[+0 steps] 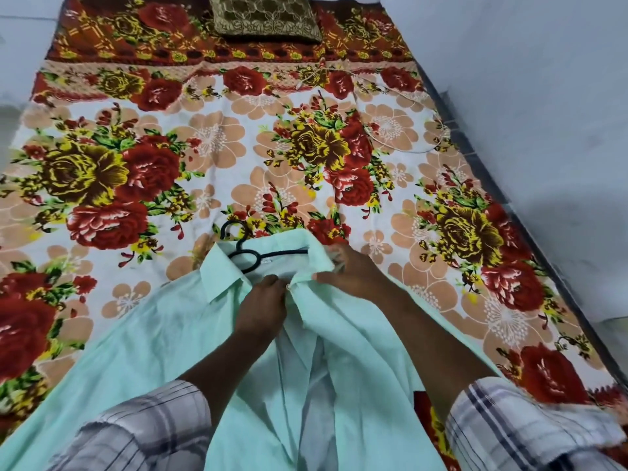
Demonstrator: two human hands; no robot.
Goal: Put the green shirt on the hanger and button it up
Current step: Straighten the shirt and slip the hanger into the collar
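Left hand (261,305) pinches left placket at collar; right hand (353,270) grips opposite edge, drawing both together for top button. Pale mint-green cotton shirt (142,341) lies on floral bedsheet (210,147), black plastic hanger (249,254) inside collar.

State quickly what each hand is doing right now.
Left hand: closed, pinching the green shirt at the top button.
Right hand: closed on the shirt's collar edge.
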